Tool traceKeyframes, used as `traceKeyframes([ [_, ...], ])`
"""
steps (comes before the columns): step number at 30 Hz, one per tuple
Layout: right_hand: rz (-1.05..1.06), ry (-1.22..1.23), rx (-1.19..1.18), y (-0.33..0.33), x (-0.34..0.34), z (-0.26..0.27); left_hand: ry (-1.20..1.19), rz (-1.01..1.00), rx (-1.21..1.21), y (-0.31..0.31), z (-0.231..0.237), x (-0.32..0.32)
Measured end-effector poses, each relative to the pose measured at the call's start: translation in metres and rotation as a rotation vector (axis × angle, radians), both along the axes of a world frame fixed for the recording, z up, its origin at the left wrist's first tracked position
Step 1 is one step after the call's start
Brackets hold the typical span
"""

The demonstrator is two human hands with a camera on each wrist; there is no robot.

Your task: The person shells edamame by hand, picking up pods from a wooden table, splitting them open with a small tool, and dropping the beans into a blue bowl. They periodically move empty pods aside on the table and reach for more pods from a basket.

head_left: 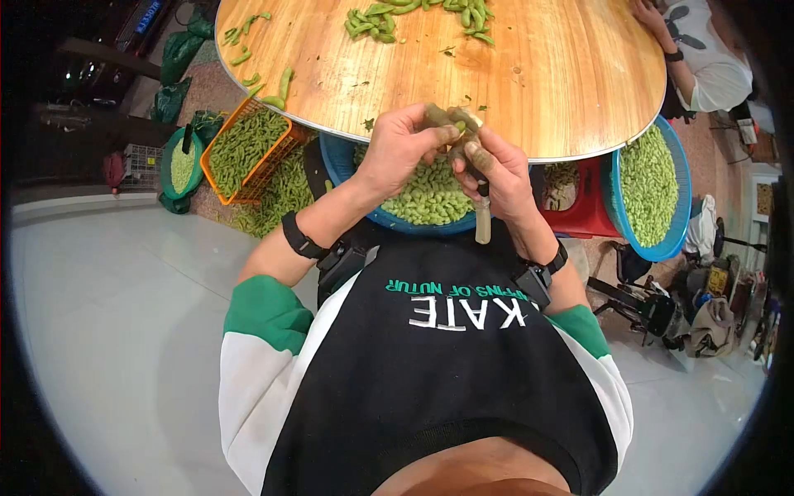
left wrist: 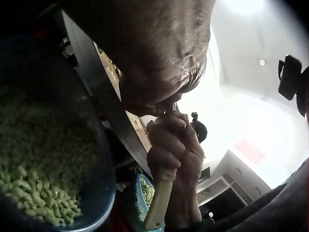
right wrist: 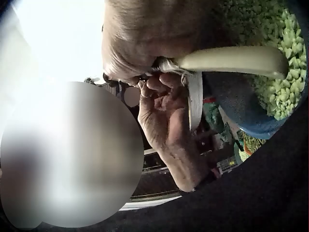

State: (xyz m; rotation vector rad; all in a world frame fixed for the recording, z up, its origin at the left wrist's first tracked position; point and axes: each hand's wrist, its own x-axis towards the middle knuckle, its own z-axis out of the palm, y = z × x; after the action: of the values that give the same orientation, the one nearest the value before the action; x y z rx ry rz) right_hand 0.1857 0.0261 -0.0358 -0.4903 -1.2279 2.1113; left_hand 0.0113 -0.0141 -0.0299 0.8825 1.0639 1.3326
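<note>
Both hands meet over the near edge of a round wooden table (head_left: 571, 99). My left hand (head_left: 395, 149) has its fingers bent and pinches a green bean pod (head_left: 461, 126), of which only a small part shows. Close against it, my right hand (head_left: 504, 174) grips a tool by its pale handle (head_left: 483, 225), whose end points down toward my body. The tool's working end is hidden by the fingers. Several fingertips look dark and covered or stained. Below the hands sits a blue basin (head_left: 405, 225) full of shelled green beans (head_left: 430, 198).
Green pods (head_left: 372, 23) lie in piles on the table, with loose ones at its left. An orange crate (head_left: 222, 188) of pods stands left, near a green basin (head_left: 197, 175). Right are a red stool (head_left: 583, 217) and another blue basin (head_left: 685, 198) of beans. Another person's arm (head_left: 680, 74) rests at the table.
</note>
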Motion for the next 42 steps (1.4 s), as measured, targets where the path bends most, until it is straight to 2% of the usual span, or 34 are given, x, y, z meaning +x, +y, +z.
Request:
traceKeyframes([
  [4, -0.014, 0.004, -0.034, 0.001, 0.000, -0.001, -0.036, 0.019, 0.000, 0.000, 0.000, 0.002],
  [8, -0.037, -0.052, 0.039, 0.002, 0.001, 0.000, 0.023, 0.030, 0.034, 0.001, 0.003, 0.001],
  [11, -0.027, -0.046, 0.040, 0.004, 0.003, 0.002, -0.236, -0.142, -0.052, 0.006, 0.003, -0.006],
  [12, 0.010, -0.026, 0.025, 0.006, 0.007, 0.002, -0.238, -0.143, -0.056, 0.007, 0.007, -0.007],
  [14, 0.052, -0.047, -0.028, 0.007, 0.010, 0.005, -0.402, -0.213, -0.225, 0.006, 0.014, -0.007],
  [16, -0.170, -0.317, 0.611, 0.001, 0.009, 0.000, -0.366, -0.179, -0.215, 0.004, 0.011, -0.003],
  [18, -0.220, -0.330, 0.609, -0.003, 0.008, -0.003, -0.330, -0.145, -0.199, 0.002, 0.008, 0.002],
  [20, -0.310, -0.350, 0.611, -0.005, 0.008, -0.006, -0.109, -0.113, -0.107, -0.001, 0.004, 0.008],
  [25, -0.294, -0.433, 0.617, -0.002, 0.017, -0.012, -0.046, -0.081, -0.094, -0.006, 0.009, 0.012],
  [27, -0.247, -0.538, 0.824, -0.001, 0.029, -0.014, -0.239, -0.237, -0.226, -0.016, 0.016, 0.009],
  [28, -0.197, -0.553, 0.825, -0.003, 0.031, -0.010, -0.300, -0.263, -0.268, -0.022, 0.011, 0.007],
  [30, -0.146, -0.375, 1.191, -0.002, 0.028, 0.003, -0.488, -0.309, -0.390, -0.035, -0.002, 0.005],
  [32, 0.033, -0.453, 1.051, -0.009, 0.030, 0.011, -0.652, -0.383, -0.514, -0.047, -0.012, 0.001],
  [34, 0.110, -0.401, 1.058, -0.010, 0.024, 0.002, -0.640, -0.259, -0.535, -0.058, -0.019, 0.006],
  [36, 0.018, -0.480, 1.210, -0.010, 0.020, -0.004, -0.166, -0.358, -0.353, -0.071, -0.018, -0.012],
  [37, -0.023, -0.496, 1.263, -0.009, 0.017, 0.002, 0.236, -0.403, -0.273, -0.077, -0.010, -0.024],
  [38, -0.053, -0.473, 1.138, -0.010, 0.014, 0.004, 0.430, -0.373, -0.156, -0.086, -0.017, -0.037],
  [39, -0.082, -0.500, 1.179, -0.008, 0.016, 0.006, 0.799, -0.256, -0.100, -0.095, -0.018, -0.054],
  [40, -0.112, -0.530, 1.215, -0.007, 0.018, 0.007, 1.077, -0.099, -0.192, -0.104, -0.026, -0.070],
  [41, -0.117, -0.563, 1.181, -0.009, 0.017, 0.011, 1.349, -0.035, -0.064, -0.111, -0.045, -0.098],
  [42, -0.091, -0.602, 1.157, -0.008, 0.018, 0.012, 1.582, 0.022, -0.138, -0.115, -0.050, -0.116],
])
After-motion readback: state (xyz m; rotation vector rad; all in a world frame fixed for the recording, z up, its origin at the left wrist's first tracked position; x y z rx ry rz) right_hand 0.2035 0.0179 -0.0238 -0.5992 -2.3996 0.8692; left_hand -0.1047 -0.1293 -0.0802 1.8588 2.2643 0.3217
